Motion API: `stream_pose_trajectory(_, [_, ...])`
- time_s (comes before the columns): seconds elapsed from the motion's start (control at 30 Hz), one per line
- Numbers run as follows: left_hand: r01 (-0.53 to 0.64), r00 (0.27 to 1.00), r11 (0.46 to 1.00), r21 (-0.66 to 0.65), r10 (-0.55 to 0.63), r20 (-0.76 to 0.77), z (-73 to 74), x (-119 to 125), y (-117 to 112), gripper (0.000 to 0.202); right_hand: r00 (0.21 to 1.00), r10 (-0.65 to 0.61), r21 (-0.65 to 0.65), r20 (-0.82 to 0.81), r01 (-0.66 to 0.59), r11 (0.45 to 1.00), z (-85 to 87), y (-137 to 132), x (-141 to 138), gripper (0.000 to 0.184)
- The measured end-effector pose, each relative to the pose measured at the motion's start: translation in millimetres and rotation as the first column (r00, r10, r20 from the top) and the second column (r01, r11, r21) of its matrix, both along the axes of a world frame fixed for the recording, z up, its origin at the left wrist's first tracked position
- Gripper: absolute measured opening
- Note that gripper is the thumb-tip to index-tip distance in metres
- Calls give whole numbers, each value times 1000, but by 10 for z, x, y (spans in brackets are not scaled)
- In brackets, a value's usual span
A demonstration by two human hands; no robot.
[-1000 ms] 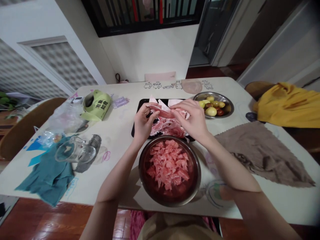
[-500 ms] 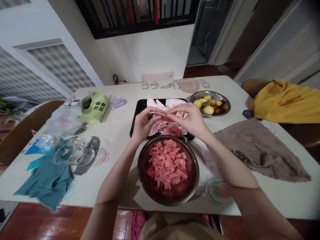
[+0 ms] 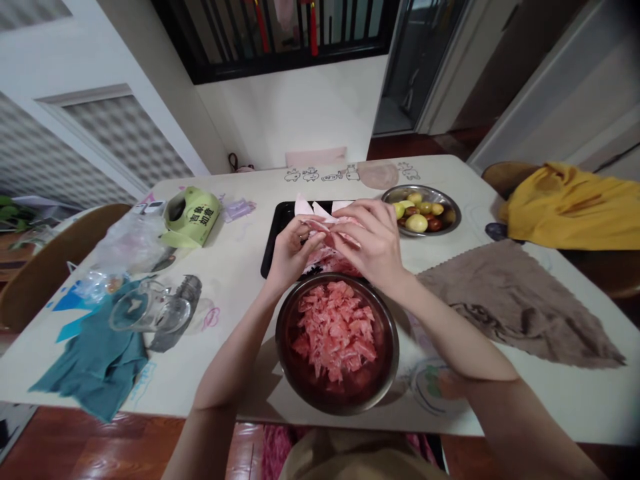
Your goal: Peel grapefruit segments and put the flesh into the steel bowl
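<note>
Two bare hands meet at twelve o'clock of the steel bowl (image 3: 387, 357), fingertips close together over the black tray (image 3: 271, 250). Both are clamped on a pinkish citrus piece (image 3: 321, 227), which sits above the tray, between them. The left hand (image 3: 289, 252) is bent at the knuckles, its fingers curved toward two o'clock and its thumb lower down. The right hand (image 3: 373, 245) arches higher, its back turned up, fingers pointing toward ten o'clock and partly covering the piece; exactly how the fingertips press on it is hidden. The left forearm (image 3: 235, 353) slants in from eight o'clock of the bowl, the right forearm (image 3: 457, 337) from four, leaving the bowl between them. Loose pink pulp (image 3: 336, 327) is heaped inside it. At one o'clock, near the right hand, a metal dish (image 3: 451, 218) holds small green, yellow and brown fruits (image 3: 420, 213).
</note>
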State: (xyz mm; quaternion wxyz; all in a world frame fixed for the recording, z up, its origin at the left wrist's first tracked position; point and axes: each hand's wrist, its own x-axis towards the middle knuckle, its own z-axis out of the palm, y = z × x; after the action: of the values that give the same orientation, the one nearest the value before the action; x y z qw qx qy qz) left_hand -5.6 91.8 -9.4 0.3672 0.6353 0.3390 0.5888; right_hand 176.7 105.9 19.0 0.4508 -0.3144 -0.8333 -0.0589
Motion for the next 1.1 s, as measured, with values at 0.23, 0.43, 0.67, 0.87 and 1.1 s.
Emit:
stream_pose_trajectory(0.23, [-389, 788, 620, 682, 607, -102, 10, 27, -81, 40, 996, -45, 122, -80, 54, 991, -77, -35, -86, 8])
stream_pose_trajectory(0.43, [-176, 569, 407, 896, 785, -245, 13, -130, -77, 40, 989, -148, 218, 4, 143, 965, -57, -120, -127, 6])
stream_pose_trajectory(0.67, [-64, 506, 502, 863, 761, -406, 56, -165, -123, 41, 978, -205, 181, 45, 194, 964, -79, -178, -140, 11])
stream_pose_trajectory(0.87, [-28, 485, 511, 859, 758, -436, 88, -132, -141, 29, 978, -193, 163, 75, 179, 970, -141, -169, -165, 13])
stream_pose_trajectory(1.1, [-91, 481, 473, 876, 791, -377, 31, -48, -148, 19, 984, -169, 135, 50, 161, 978, -157, -181, -188, 12])
